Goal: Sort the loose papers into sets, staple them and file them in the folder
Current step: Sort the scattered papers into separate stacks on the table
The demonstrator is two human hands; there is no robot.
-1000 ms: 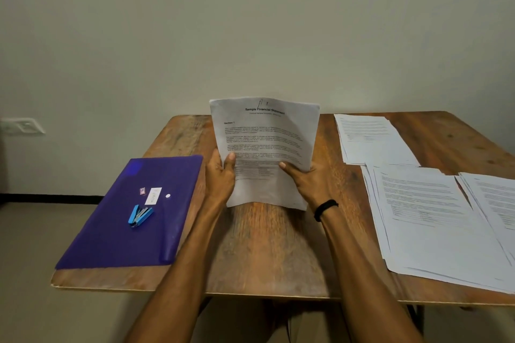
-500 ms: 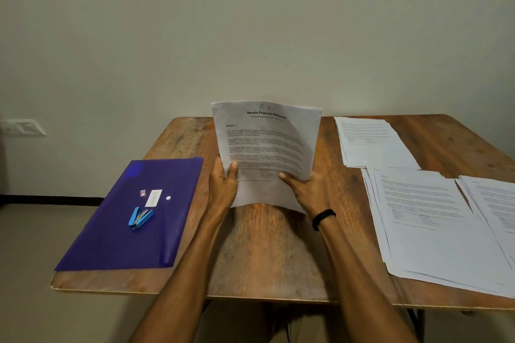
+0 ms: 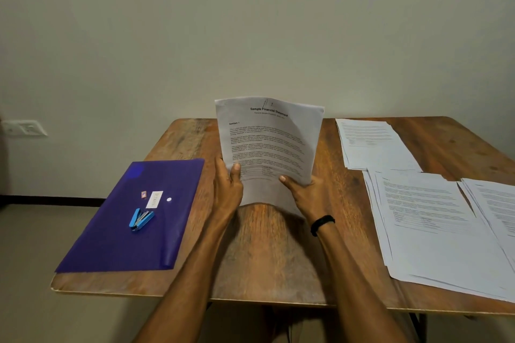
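A set of printed papers titled "Sample Financial Statement" stands upright on the wooden table, its bottom edge on the wood. My left hand grips its lower left side, thumb on the front. My right hand grips the lower right side, thumb across the page. A purple folder lies flat at the left, with a blue stapler on top of it. Loose paper piles lie at the right: one at the back, a larger one nearer, another at the far right edge.
A small box of staples and a white label sit on the folder. The table stands against a plain wall with a socket at the left. A black band circles my right wrist.
The upright set has dropped slightly lower against the table between my hands; both grips are unchanged. Folder, stapler and piles have not moved.
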